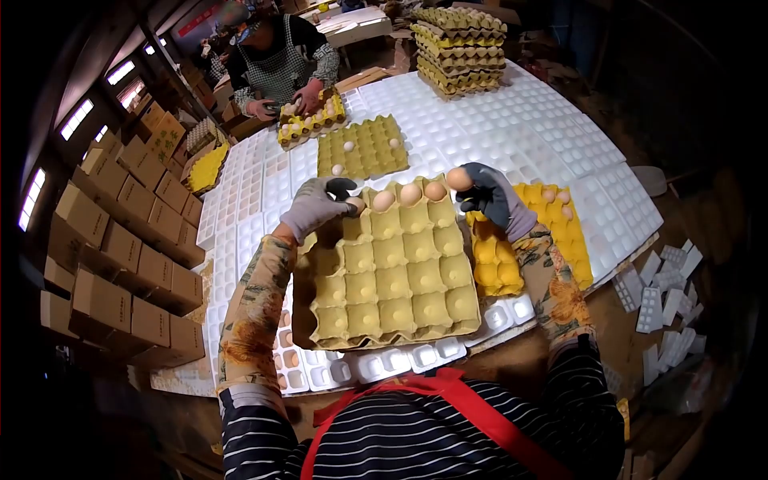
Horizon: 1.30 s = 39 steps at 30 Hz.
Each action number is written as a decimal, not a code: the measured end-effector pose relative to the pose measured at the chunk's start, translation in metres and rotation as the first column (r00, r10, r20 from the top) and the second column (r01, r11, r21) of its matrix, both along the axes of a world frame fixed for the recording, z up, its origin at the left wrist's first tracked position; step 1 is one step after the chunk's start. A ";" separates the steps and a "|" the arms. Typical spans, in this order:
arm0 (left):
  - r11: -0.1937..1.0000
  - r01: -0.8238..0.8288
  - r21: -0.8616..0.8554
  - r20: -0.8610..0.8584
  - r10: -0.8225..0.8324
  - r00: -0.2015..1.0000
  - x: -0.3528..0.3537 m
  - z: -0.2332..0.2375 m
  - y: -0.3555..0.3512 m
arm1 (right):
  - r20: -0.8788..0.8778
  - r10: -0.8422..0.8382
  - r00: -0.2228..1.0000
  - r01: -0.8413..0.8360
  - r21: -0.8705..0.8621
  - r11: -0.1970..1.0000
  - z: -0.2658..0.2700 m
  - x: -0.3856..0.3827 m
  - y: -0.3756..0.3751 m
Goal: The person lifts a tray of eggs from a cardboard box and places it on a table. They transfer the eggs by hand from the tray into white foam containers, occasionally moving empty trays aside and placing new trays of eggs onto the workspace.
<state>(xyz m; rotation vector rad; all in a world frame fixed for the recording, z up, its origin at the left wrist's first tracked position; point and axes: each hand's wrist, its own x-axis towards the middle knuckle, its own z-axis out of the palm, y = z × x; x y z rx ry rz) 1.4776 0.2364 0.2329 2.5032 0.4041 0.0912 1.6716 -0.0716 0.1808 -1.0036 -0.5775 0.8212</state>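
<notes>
A pulp egg tray (pixel 392 276) lies in front of me, with several eggs (pixel 410 194) along its far row and bare cups nearer to me. At its far left corner, my left hand (pixel 314 208), in a grey glove, has its fingertips closed about an egg (pixel 357 206), partly hidden by them. My right hand (pixel 498 198), in a dark glove, pinches a brown egg (pixel 458 178) just beyond the tray's far right corner. Under and beside that hand are yellow egg trays (pixel 496 260), one with a few eggs (pixel 563 197) in it.
White moulded trays (pixel 552 120) cover the table. Another pulp tray (pixel 368 152) holds a few eggs. Across the table, a person (pixel 280 68) in pink gloves handles eggs in a yellow tray (pixel 320 128). A tall tray stack (pixel 460 52) stands at the back; cardboard boxes (pixel 104 296) line the left.
</notes>
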 end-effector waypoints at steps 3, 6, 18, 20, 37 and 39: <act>0.659 -0.045 -0.751 0.183 0.273 0.944 -0.014 -0.014 0.020 | -0.054 -0.125 0.991 0.129 0.086 0.988 0.009 0.003 0.009; 0.604 0.350 -0.717 0.515 0.120 0.849 -0.020 -0.022 0.043 | 0.923 0.218 0.317 0.341 -0.325 0.882 0.037 0.006 0.031; 0.796 0.216 0.566 -0.310 -0.037 0.950 0.040 0.015 -0.054 | 0.680 0.202 0.705 0.046 -0.327 0.944 0.028 -0.004 0.040; 0.811 0.152 0.566 -0.244 -0.011 0.970 0.037 0.010 -0.057 | 0.906 0.395 0.151 0.495 -0.415 0.763 0.053 -0.041 0.056; 0.621 -0.616 -0.485 0.346 0.783 0.516 -0.472 -0.119 0.086 | 0.885 -0.042 0.463 0.517 -0.231 0.824 0.072 -0.155 0.098; 0.471 -0.712 -0.521 0.289 0.882 0.372 -0.524 -0.167 0.135 | 0.830 0.077 0.553 0.463 -0.383 0.800 0.101 -0.231 0.127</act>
